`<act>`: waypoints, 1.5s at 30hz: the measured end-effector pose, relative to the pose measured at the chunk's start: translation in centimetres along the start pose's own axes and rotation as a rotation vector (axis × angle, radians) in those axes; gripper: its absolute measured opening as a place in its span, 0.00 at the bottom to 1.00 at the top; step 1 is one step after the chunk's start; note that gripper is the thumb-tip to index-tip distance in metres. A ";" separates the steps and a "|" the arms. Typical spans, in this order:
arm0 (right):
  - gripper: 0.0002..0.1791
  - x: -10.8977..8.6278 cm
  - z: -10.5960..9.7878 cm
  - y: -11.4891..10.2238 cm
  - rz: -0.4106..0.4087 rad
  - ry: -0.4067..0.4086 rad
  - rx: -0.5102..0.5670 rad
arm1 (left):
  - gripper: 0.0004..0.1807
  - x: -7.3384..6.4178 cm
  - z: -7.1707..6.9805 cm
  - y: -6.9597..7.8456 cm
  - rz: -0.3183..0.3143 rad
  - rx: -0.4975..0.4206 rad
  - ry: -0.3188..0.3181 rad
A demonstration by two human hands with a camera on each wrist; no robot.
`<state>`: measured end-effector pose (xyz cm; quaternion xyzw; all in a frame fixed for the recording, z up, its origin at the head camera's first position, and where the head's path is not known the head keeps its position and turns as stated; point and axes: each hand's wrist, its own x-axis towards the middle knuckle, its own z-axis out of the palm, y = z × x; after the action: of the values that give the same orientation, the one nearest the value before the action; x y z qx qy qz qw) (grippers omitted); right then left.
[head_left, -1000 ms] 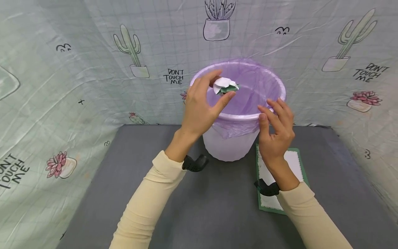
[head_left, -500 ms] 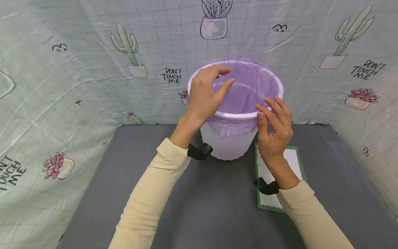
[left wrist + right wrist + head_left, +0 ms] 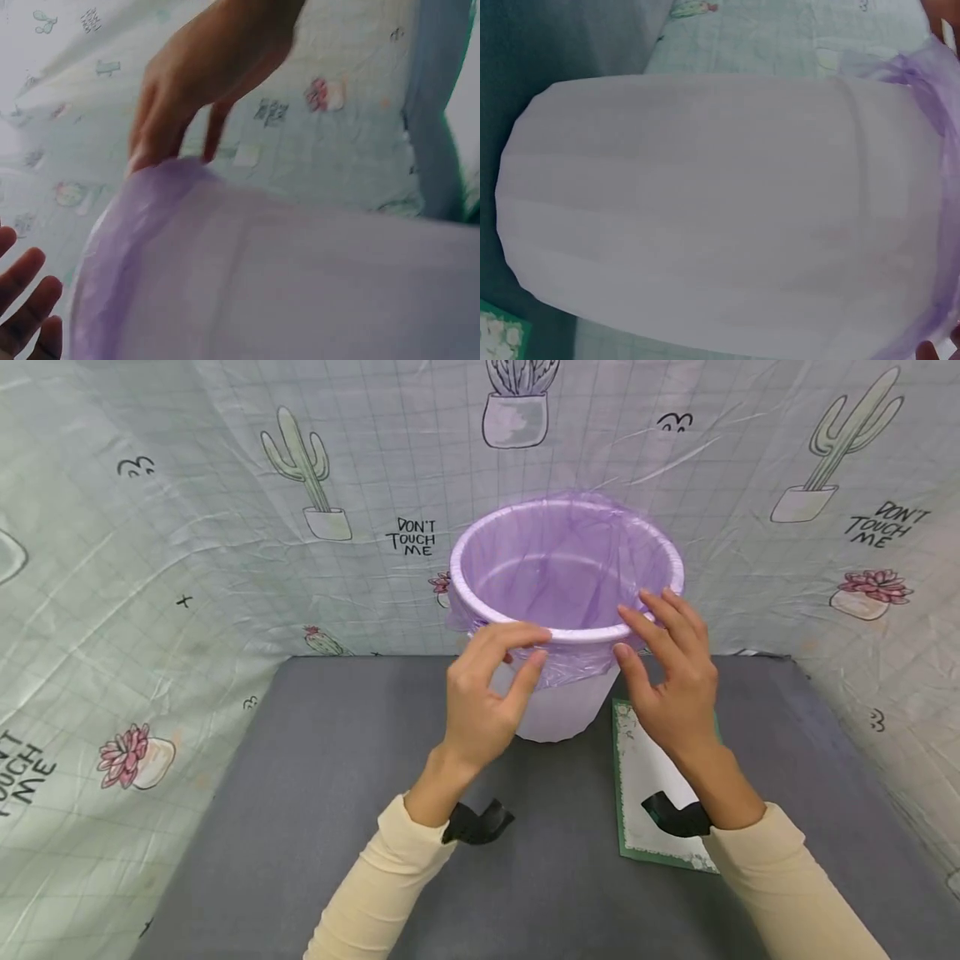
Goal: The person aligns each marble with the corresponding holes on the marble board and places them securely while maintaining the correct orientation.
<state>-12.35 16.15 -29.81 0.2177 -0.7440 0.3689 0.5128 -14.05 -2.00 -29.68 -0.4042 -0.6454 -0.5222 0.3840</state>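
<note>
A white bin (image 3: pixel 558 714) stands on the table, with a translucent purple bin bag (image 3: pixel 525 560) lining it and folded over the rim. My left hand (image 3: pixel 483 706) is in front of the bin, holding nothing. Its index fingertip is right at the near rim, the thumb spread below. At the rim's right side is my right hand (image 3: pixel 675 677), fingers spread above the edge and thumb apart from them, gripping nothing. The left wrist view shows my left hand (image 3: pixel 217 60) beside the bag's edge. Front rim and bin wall hide the bin's floor.
A sheet with a green floral border (image 3: pixel 637 768) lies on the dark grey table (image 3: pixel 315 760), partly under my right forearm. Behind the bin and along both sides hangs a cactus-print sheet (image 3: pixel 405 443).
The crumpled white-and-green paper left my left hand over the bin and is out of sight. That hand then came down and toward me, to the near rim. My right hand loosened slightly.
</note>
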 end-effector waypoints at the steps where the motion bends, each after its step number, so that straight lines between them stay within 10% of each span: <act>1: 0.19 0.0 -0.2 0.0 -0.008 -0.018 0.003 | 0.07 -1.0 0.2 0.2 -0.024 -0.007 0.003; 6: 0.20 0.2 -1.0 -0.4 -0.026 -0.081 0.011 | 0.07 -5.0 1.5 1.2 -0.124 -0.052 -0.033; 14: 0.19 -1.3 -3.0 0.4 0.009 -0.047 -0.005 | 0.08 -7.4 2.5 3.2 -0.217 -0.099 -0.081; 22: 0.22 -5.1 -6.1 0.7 0.107 -0.231 -0.059 | 0.09 -12.6 4.3 1.8 -0.244 -0.120 -0.270; 31: 0.23 -9.7 -9.5 0.5 0.360 -0.375 -0.043 | 0.17 -16.6 7.0 1.0 -0.251 0.006 -0.658; 37: 0.27 -14.8 -11.4 2.6 0.516 -0.510 -0.129 | 0.26 -17.6 8.6 0.6 -0.122 0.261 -0.968; 45: 0.28 -18.6 -13.2 3.1 0.622 -0.533 -0.199 | 0.33 -18.6 9.7 0.0 -0.078 0.354 -1.161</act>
<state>0.51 27.34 -45.37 0.0200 -0.9129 0.3633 0.1851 -7.73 5.33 -48.31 -0.5291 -0.8407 -0.1147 0.0112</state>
